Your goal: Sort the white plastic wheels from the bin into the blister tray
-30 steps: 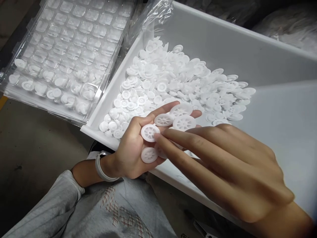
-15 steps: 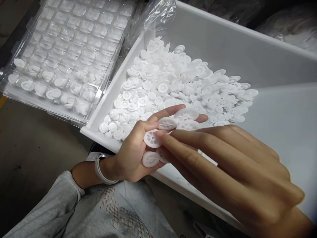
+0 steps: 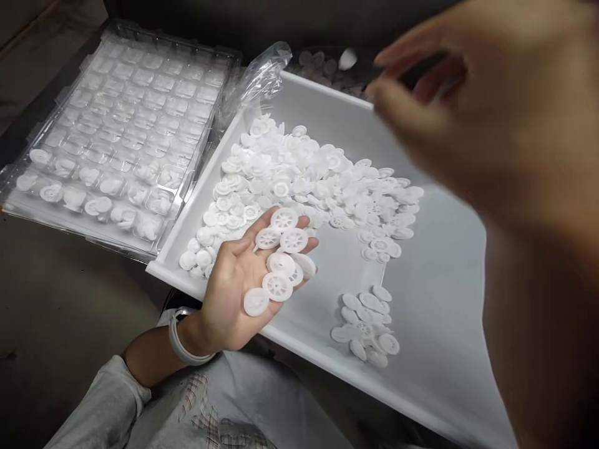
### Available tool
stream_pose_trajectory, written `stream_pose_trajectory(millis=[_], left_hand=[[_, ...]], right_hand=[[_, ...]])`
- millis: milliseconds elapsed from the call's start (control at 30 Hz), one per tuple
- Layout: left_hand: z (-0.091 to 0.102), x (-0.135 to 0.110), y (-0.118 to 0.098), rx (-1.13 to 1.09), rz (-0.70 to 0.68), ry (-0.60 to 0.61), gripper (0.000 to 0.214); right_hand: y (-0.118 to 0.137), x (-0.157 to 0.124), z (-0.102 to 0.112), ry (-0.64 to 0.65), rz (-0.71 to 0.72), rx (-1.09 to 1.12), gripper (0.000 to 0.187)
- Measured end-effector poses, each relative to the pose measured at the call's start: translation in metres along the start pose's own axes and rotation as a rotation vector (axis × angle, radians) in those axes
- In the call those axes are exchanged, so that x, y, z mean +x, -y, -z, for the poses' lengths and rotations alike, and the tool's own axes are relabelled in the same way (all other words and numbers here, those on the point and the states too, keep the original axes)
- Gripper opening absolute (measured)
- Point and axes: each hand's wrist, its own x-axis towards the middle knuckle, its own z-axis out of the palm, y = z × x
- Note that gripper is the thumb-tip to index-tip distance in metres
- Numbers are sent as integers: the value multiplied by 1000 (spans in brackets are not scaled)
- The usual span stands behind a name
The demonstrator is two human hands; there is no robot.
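Observation:
My left hand (image 3: 234,293) is held palm up over the near left part of the white bin (image 3: 440,274), with its fingers stretched out under several white plastic gears (image 3: 277,287). The gears are flat and spoked, lying loosely on the palm and fingers. My right hand (image 3: 468,106) is raised at the upper right, above the bin's far wall and blurred. Its thumb and fingers are curled but apart, with nothing visible between them. A small blurred white piece (image 3: 347,59) shows just left of its fingertips; whether it is in the air I cannot tell.
A large heap of white gears (image 3: 299,162) fills the bin's left and far part. A smaller pile of gears (image 3: 367,324) lies nearer me. To the left is a clear compartment tray (image 3: 116,125), its nearest rows holding white parts. Clear plastic film (image 3: 262,72) hangs at the bin's corner.
My right hand has moved from the gears in my left palm up and away to the far right. My left hand has spread flatter, and the smaller pile is now uncovered.

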Motion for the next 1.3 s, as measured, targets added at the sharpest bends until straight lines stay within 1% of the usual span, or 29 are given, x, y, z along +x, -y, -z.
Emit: stream_pose_trajectory(millis=[33, 67, 100, 133, 200, 233, 300, 400, 500, 633, 767, 867, 933, 1000, 1133, 1200, 1300], left_hand=[[0, 0, 0, -8, -11, -2, 37], [1, -1, 0, -13, -20, -1, 39], [1, -1, 0, -14, -22, 8, 41], [1, 0, 1, -12, -16, 22, 43], [0, 1, 2, -2, 18, 51, 46], [-1, 2, 3, 5, 37, 62, 48], [-3, 4, 4, 18, 51, 63, 50], [-4, 5, 4, 30, 61, 65, 52], [-4, 5, 3, 48, 57, 97, 50], [-5, 3, 3, 46, 23, 51, 45], [-6, 3, 3, 10, 23, 8, 40], [-7, 5, 2, -29, 31, 13, 42], [-6, 6, 2, -35, 30, 38, 42], [-5, 6, 2, -33, 34, 57, 42], [-4, 4, 3, -17, 66, 51, 42], [-2, 3, 3, -7, 71, 52, 40], [0, 0, 2, 2, 80, 70, 41]], right_hand=[[10, -14, -1, 8, 40, -46, 30], [20, -30, -1, 99, 198, 24, 23], [29, -48, 0, 166, 312, 98, 23], [37, -65, 0, 211, 362, 102, 24], [48, -89, 0, 255, 356, 88, 26], [51, -95, 0, 269, 348, 71, 26], [53, -98, -1, 298, 353, 49, 24], [52, -90, -1, 363, 363, 37, 23], [49, -81, -1, 406, 341, 112, 25], [44, -69, -3, 359, 301, 309, 24], [50, -61, -15, 355, 188, 495, 18], [60, -62, -28, 322, 104, 439, 17], [66, -67, -35, 266, 62, 366, 17], [69, -72, -38, 189, 40, 355, 16], [72, -83, -31, 18, 31, 375, 16], [72, -89, -27, -9, 54, 360, 19], [67, -100, -23, 1, 74, 297, 22]])
